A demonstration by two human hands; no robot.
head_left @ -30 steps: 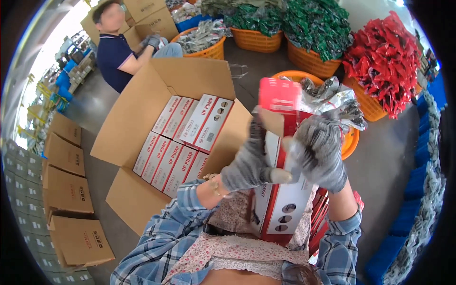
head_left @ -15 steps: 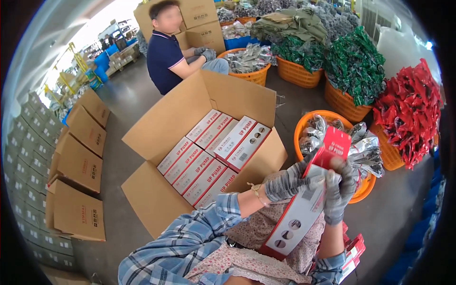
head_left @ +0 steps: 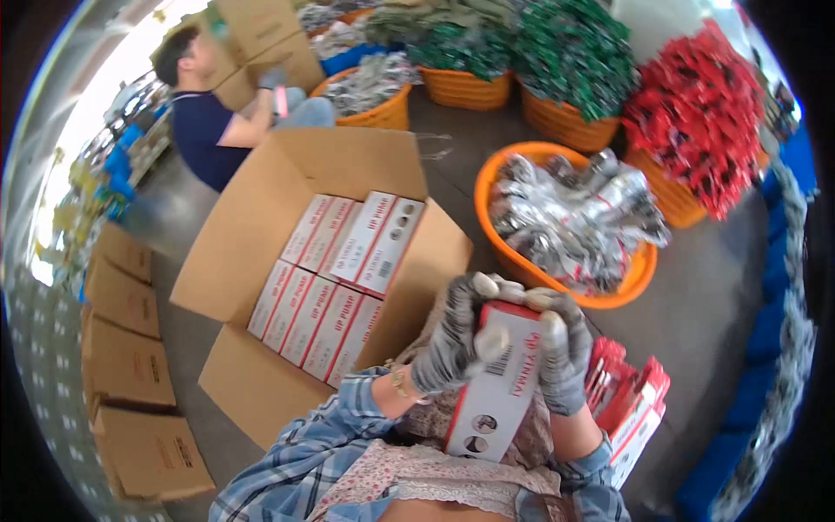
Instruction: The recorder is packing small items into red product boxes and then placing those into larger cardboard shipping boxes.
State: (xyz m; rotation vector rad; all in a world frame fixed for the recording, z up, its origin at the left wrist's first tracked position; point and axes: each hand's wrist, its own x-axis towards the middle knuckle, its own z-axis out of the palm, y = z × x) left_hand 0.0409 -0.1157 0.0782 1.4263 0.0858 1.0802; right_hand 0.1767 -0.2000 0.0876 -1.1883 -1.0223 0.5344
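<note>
A long white and red product box (head_left: 497, 400) rests on my lap, its upper end tilted away from me. My left hand (head_left: 452, 339), in a grey knit glove, grips the upper left side, its thumb on the front face. Along the right edge is my gloved right hand (head_left: 561, 352), its fingers bent over the top end. Both hands are closed on this one box. To the left stands an open brown carton (head_left: 230, 244) with several similar boxes (head_left: 317, 313) lying in rows; one box (head_left: 378, 239) sits higher than the others.
An orange basket (head_left: 489, 261) of silver-wrapped items (head_left: 574, 217) stands ahead right. Red and white boxes (head_left: 631, 413) lie beside my right arm. Baskets of green packets (head_left: 578, 52) and red packets (head_left: 696, 113) stand farther back. A seated person (head_left: 204, 122) is far left; cartons (head_left: 135, 370) line the left.
The box's raised red end flap is now folded down, and my hands have come together around that end. The view has swung right, and the other person has turned their head.
</note>
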